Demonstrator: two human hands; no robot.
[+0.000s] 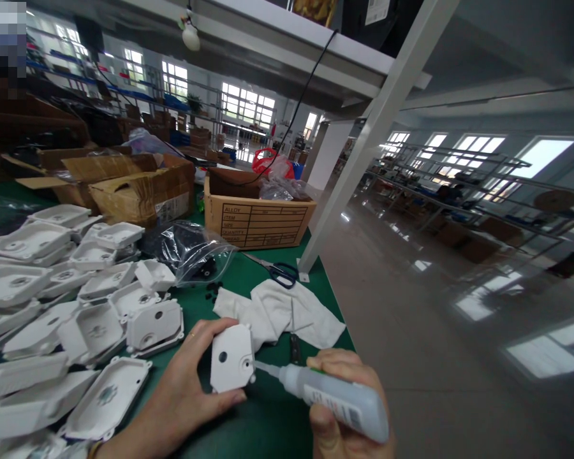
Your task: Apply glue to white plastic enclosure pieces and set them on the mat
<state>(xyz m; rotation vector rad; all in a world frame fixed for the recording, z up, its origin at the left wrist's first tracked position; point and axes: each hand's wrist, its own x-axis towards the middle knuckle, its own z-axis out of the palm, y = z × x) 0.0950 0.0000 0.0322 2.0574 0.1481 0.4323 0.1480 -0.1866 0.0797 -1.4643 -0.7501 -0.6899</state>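
My left hand (191, 376) grips a white plastic housing (232, 376) by its edges, thumb below and fingers above. The housing's flat face shows a dark round hole and a smaller ringed hole near the right edge. In my right hand (349, 395) is a translucent squeeze bottle (335, 398) with a printed label. Its thin nozzle points left, with the tip close to the ringed hole; whether it touches I cannot tell. Many similar white housings (95, 325) lie heaped on the green table at the left.
Behind my hands lie a white cloth (291, 312), dark-handled scissors (283, 274), a small black object (294, 349) and a clear bag of black parts (186, 252). Cardboard boxes (261, 220) stand at the back. A pale metal post (354, 178) rises at the table's right edge.
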